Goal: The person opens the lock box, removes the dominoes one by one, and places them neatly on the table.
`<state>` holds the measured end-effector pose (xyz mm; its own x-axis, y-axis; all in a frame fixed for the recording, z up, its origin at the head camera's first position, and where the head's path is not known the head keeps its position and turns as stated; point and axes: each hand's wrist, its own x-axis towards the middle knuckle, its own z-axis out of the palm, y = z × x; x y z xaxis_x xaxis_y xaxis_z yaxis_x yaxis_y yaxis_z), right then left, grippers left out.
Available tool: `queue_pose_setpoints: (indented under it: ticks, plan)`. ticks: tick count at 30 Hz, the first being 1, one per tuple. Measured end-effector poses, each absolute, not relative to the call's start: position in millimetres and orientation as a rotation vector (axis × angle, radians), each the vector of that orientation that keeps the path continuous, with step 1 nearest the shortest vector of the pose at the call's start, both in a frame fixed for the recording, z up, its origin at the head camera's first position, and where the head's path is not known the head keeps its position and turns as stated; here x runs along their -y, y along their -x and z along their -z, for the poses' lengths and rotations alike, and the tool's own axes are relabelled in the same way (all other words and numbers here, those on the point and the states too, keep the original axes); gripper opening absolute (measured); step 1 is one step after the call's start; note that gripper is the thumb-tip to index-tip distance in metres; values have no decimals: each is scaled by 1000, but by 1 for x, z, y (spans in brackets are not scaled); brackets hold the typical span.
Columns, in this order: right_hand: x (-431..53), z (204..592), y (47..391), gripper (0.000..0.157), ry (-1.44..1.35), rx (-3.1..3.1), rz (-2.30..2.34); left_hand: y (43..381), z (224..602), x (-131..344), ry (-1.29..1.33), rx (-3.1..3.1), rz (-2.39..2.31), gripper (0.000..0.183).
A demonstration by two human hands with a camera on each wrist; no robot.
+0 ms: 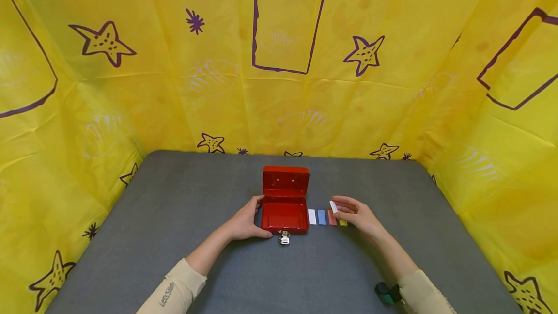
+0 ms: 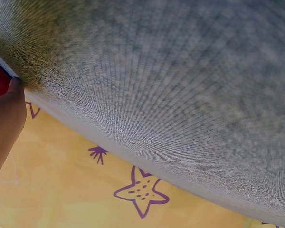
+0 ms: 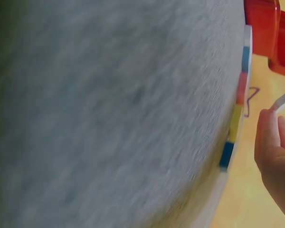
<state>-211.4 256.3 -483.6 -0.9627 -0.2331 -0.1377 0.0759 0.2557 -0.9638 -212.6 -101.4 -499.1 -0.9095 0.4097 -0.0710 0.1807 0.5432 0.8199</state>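
Note:
A red metal cash box (image 1: 285, 214) stands on the grey table with its lid (image 1: 285, 181) raised; its inside is bare. My left hand (image 1: 244, 219) holds the box by its left side, thumb at the front corner and fingers toward the back. The left wrist view shows only a thumb against the box's edge. Right of the box, my right hand (image 1: 357, 214) pinches a small white strip (image 1: 333, 206) above a row of flat coloured pieces. In that row lie a white piece (image 1: 312, 217), a blue one (image 1: 321, 217), a red one (image 1: 332, 217) and a yellow one (image 1: 343, 223).
A small silver metal piece (image 1: 284, 239) is at the box's front. The right wrist view also shows a dark blue piece (image 3: 226, 154) beyond the yellow one. The grey table (image 1: 174, 197) is bounded by yellow patterned cloth (image 1: 174, 105) at the back and sides.

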Motion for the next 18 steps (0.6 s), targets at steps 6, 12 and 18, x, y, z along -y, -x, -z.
queue_pose_setpoints:
  ticks: [6, 12, 18]
  plan:
    - [-272, 487, 209, 55, 112, -2290, 1751, 212, 499, 102, -500, -2527, -1294, 99]
    - [-286, 489, 209, 55, 102, -2307, 1735, 212, 500, 102, -503, -2526, -1299, 99]
    - [-299, 488, 206, 54, 98, -2354, 1699, 212, 499, 101, -489, -2525, -1301, 99]
